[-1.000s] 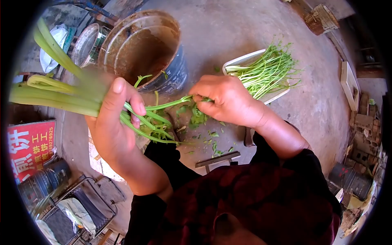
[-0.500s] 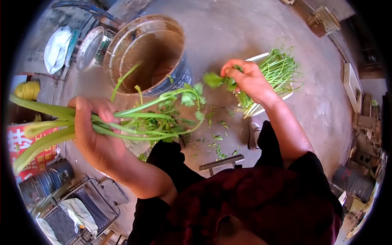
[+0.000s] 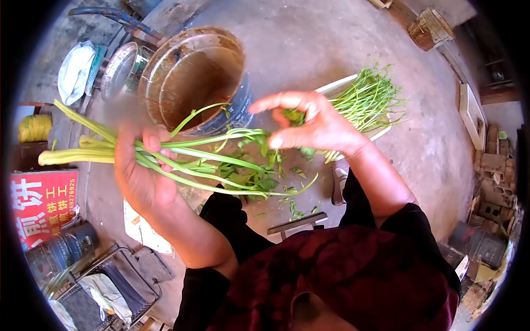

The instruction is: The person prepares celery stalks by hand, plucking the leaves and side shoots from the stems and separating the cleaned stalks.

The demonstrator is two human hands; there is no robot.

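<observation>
My left hand [image 3: 146, 174] is wrapped round a bunch of celery [image 3: 215, 158], its thick pale stalk ends pointing left and the thin leafy ends to the right. Just beyond the leafy tips is my right hand [image 3: 326, 124], thumb and forefinger spread apart. Some green celery leaves [image 3: 294, 116] show in its palm, seemingly held by the curled fingers, which are partly hidden. Behind the right hand, a white basket [image 3: 338, 87] on the floor holds a heap of thin green stems [image 3: 375, 102].
A large rusty-rimmed bucket [image 3: 234, 47] stands beyond my left hand. Loose leaves [image 3: 295, 211] lie on the floor near a small stool edge [image 3: 297, 223]. To the left are a red sign [image 3: 47, 201] and a folding chair [image 3: 118, 276]. Bricks [image 3: 494, 171] line the right side.
My right hand has moved left and slightly down towards the bunch, and its thumb and forefinger have spread from a pinch. The left hand has shifted right, with the celery turned a little.
</observation>
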